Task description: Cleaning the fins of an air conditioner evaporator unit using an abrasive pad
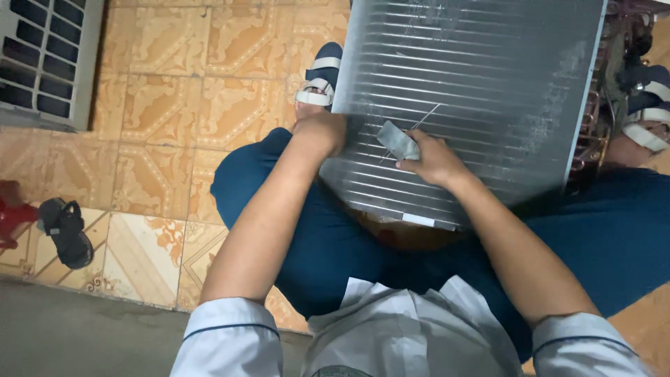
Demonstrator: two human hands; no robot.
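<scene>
While the finned coil panel (481, 77) leans across the person's knees, the right hand (434, 162) pinches a small grey fin comb (398, 142), fingers narrow around it. Left hand (321, 132) grips the panel's left edge. Fins look thin and easily bent, edges likely sharp; frame edges seem the safest hold. Tiled floor (174, 105) leftward gives open room; copper tubing (593, 119) crowds the right.

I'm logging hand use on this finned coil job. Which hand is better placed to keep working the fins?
Right. The right hand already holds a small grey tool against the finned coil. The left hand only grips the coil's left edge, steadying it.
</scene>
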